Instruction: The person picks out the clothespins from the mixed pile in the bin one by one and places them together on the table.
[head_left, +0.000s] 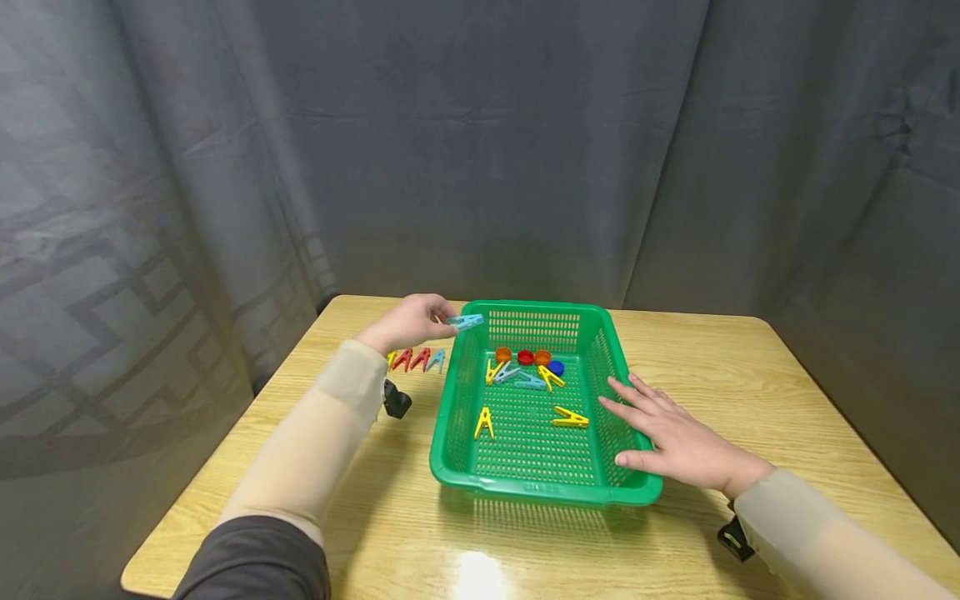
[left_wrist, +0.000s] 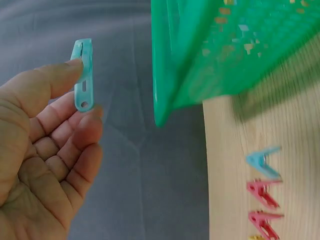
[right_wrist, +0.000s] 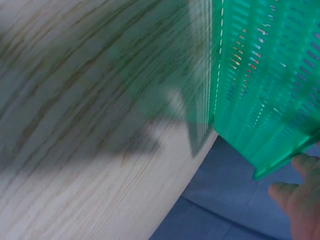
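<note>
In the head view my left hand point(head_left: 412, 322) pinches a light blue clothespin point(head_left: 466, 322) at the back left rim of a green plastic basket point(head_left: 540, 490). The left wrist view shows this clothespin point(left_wrist: 84, 75) between thumb and fingers, above the table. My right hand point(head_left: 678, 437) lies over the basket's right rim, fingers spread and fairly straight. Inside the basket are several yellow clothespins point(head_left: 572, 417), a blue clothespin point(head_left: 529, 382) and a paler one point(head_left: 506, 372). Bottle caps sit along its far end: a red cap point(head_left: 525, 357), a dark blue cap point(head_left: 556, 367) and two orange caps point(head_left: 503, 355).
Left of the basket, a row of clothespins stands on the wooden table point(head_left: 720, 367): a blue clothespin point(head_left: 436, 360), two red clothespins point(head_left: 402, 360) and a partly hidden yellow one point(head_left: 391, 358). Grey curtains point(head_left: 480, 150) hang behind the table and at both sides.
</note>
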